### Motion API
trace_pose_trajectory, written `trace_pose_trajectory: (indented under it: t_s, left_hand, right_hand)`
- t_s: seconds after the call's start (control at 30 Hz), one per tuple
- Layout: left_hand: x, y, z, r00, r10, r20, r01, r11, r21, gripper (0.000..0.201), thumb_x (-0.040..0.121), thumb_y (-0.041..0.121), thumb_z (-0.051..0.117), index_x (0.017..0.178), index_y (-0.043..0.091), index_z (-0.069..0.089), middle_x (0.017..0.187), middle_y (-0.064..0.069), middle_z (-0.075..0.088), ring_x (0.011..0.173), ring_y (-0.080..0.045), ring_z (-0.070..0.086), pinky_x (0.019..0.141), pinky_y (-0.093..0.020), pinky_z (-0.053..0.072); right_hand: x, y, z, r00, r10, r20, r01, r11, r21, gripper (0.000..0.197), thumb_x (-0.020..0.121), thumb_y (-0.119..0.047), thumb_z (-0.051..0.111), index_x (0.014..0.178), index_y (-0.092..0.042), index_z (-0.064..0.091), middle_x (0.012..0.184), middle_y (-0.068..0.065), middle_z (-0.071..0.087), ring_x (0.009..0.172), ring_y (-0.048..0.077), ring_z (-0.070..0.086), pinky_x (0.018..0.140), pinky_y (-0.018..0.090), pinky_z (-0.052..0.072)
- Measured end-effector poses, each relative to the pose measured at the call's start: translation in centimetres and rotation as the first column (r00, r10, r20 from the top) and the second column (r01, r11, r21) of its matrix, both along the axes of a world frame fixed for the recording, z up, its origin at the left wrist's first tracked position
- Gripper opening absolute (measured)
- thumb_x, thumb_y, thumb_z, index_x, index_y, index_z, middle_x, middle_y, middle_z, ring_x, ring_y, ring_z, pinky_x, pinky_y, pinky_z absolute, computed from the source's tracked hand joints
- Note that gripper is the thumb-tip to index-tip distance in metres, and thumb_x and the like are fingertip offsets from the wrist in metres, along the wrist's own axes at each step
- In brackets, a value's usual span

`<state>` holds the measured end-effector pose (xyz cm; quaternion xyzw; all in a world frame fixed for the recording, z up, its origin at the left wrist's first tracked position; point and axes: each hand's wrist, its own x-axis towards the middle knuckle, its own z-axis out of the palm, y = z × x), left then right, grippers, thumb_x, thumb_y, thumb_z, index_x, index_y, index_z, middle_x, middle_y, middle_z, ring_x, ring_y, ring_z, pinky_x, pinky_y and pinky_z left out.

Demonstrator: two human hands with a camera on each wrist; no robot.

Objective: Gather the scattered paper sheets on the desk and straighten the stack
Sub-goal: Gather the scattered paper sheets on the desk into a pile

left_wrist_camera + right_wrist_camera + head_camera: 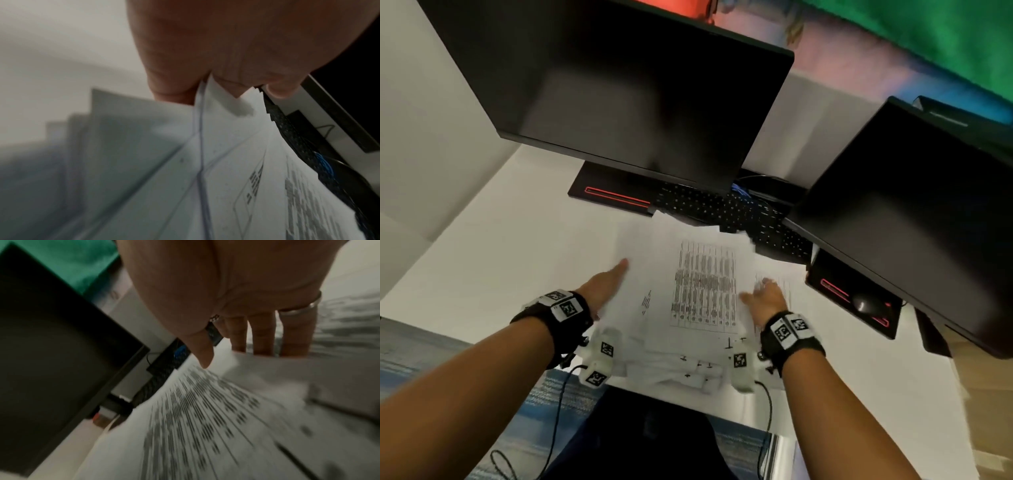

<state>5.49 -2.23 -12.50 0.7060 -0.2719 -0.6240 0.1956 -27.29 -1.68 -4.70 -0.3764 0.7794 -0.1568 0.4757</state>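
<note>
I see thin matt white paper sheets, black ink print, on a smooth matt white counter. Dark monitor screen w/ slight sheen; keyboard looks like black plastic. Shiny metal ring; black cloth wrist straps.

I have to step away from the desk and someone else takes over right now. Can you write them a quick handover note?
Left hand: pinches the left edge of the paper sheets, thumb on one side, fingers on the other.
Right hand: fingers straight, tips slipped behind a sheet's edge on the right side.
The sheets lie overlapped and askew on the white desk, with their far corners reaching the keyboard.
Done: sheets drawn into one loose pile.
Left: square the edges into a neat stack.
</note>
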Motion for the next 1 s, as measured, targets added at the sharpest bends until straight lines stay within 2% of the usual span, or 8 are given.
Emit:
trace_pose_trajectory:
  t_s: [0.17, 0.3, 0.4, 0.47, 0.6, 0.7, 0.8, 1.0]
  left_hand:
    - [-2.7, 0.4, 3.3, 0.969, -0.201, 0.147, 0.207, 0.978, -0.027, 0.103, 0.087, 0.081, 0.035, 0.159, 0.01, 0.013, 0.164, -0.007, 0.025, 0.15, -0.029, 0.027, 0.122, -0.047, 0.022]
    - [-2.5, -0.2, 2.4, 0.974, -0.132, 0.184, 0.145, 0.988, -0.058, 0.088, 0.095, 0.068, 0.037, 0.155, 0.006, 0.022, 0.16, -0.015, 0.032, 0.145, -0.032, 0.034, 0.119, -0.05, 0.027]
    - [-3.2, -0.2, 2.3, 0.935, -0.216, 0.281, 0.227, 0.974, -0.006, 0.087, 0.097, 0.062, 0.044, 0.155, 0.004, 0.015, 0.153, -0.018, 0.04, 0.137, -0.035, 0.043, 0.109, -0.04, 0.036]
    - [-3.5, -0.3, 2.7, 0.883, -0.28, 0.377, 0.302, 0.953, 0.001, 0.085, 0.095, 0.054, 0.056, 0.15, 0.0, 0.02, 0.143, -0.019, 0.049, 0.12, -0.033, 0.053, 0.093, -0.037, 0.042]
    - [-2.2, -0.7, 1.9, 0.793, -0.296, 0.533, 0.38, 0.923, -0.054, 0.053, 0.086, 0.033, 0.075, 0.117, 0.005, 0.042, 0.116, -0.015, 0.062, 0.09, -0.027, 0.056, 0.077, -0.036, 0.045]
    - [-2.4, -0.5, 2.0, 0.782, -0.303, 0.545, 0.391, 0.919, -0.049, 0.055, 0.087, 0.03, 0.074, 0.122, 0.002, 0.042, 0.105, -0.008, 0.055, 0.089, -0.026, 0.053, 0.076, -0.034, 0.042]
    - [-2.6, -0.6, 2.3, 0.783, -0.297, 0.546, 0.388, 0.92, -0.055, 0.057, 0.088, 0.028, 0.073, 0.126, -0.001, 0.041, 0.106, -0.009, 0.053, 0.092, -0.026, 0.052, 0.078, -0.034, 0.041]
    - [-0.8, -0.5, 2.7, 0.747, -0.295, 0.596, 0.386, 0.922, -0.028, 0.061, 0.09, 0.027, 0.072, 0.131, -0.004, 0.039, 0.121, -0.02, 0.057, 0.099, -0.031, 0.054, 0.08, -0.034, 0.038]
  right_hand:
    - [2.3, 1.9, -3.2, 0.979, 0.118, -0.169, -0.122, 0.992, -0.014, 0.064, 0.1, -0.011, 0.047, 0.156, -0.007, 0.016, 0.155, 0.013, 0.036, 0.138, 0.031, 0.042, 0.11, 0.033, 0.037]
    - [2.2, 1.8, -3.4, 0.966, 0.07, -0.249, -0.071, 0.997, 0.004, 0.052, 0.1, -0.004, 0.042, 0.15, -0.002, 0.03, 0.147, 0.014, 0.046, 0.129, 0.031, 0.051, 0.099, 0.027, 0.045]
    - [3.2, 2.4, -3.1, 0.962, 0.186, -0.201, -0.188, 0.982, 0.014, 0.056, 0.102, -0.009, 0.04, 0.154, -0.004, 0.022, 0.152, 0.013, 0.04, 0.135, 0.028, 0.045, 0.1, 0.03, 0.043]
    - [3.0, 2.8, -3.3, 0.959, 0.244, -0.145, -0.245, 0.969, 0.009, 0.051, 0.103, -0.019, 0.041, 0.151, -0.004, 0.031, 0.138, 0.008, 0.05, 0.124, 0.026, 0.052, 0.086, 0.028, 0.047]
    - [-2.7, 2.7, -3.7, 0.914, -0.007, -0.405, 0.019, 0.999, 0.025, 0.069, 0.095, -0.043, 0.057, 0.149, -0.007, 0.035, 0.153, 0.009, 0.037, 0.137, 0.035, 0.039, 0.109, 0.043, 0.036]
    - [-6.5, 3.9, -3.5, 0.822, 0.026, -0.57, 0.126, 0.966, 0.227, 0.094, 0.085, -0.055, 0.064, 0.154, -0.008, 0.02, 0.158, 0.012, 0.023, 0.139, 0.038, 0.029, 0.11, 0.051, 0.032]
    - [-6.8, 3.8, -4.2, 0.851, 0.016, -0.525, 0.111, 0.971, 0.21, 0.097, 0.082, -0.052, 0.07, 0.152, -0.005, 0.022, 0.152, 0.017, 0.028, 0.134, 0.04, 0.037, 0.108, 0.05, 0.04]
    - [-7.1, 2.6, -4.5, 0.936, -0.134, -0.324, 0.187, 0.973, 0.136, 0.063, 0.085, -0.04, 0.072, 0.132, -0.005, 0.052, 0.135, 0.014, 0.058, 0.118, 0.033, 0.059, 0.096, 0.035, 0.048]
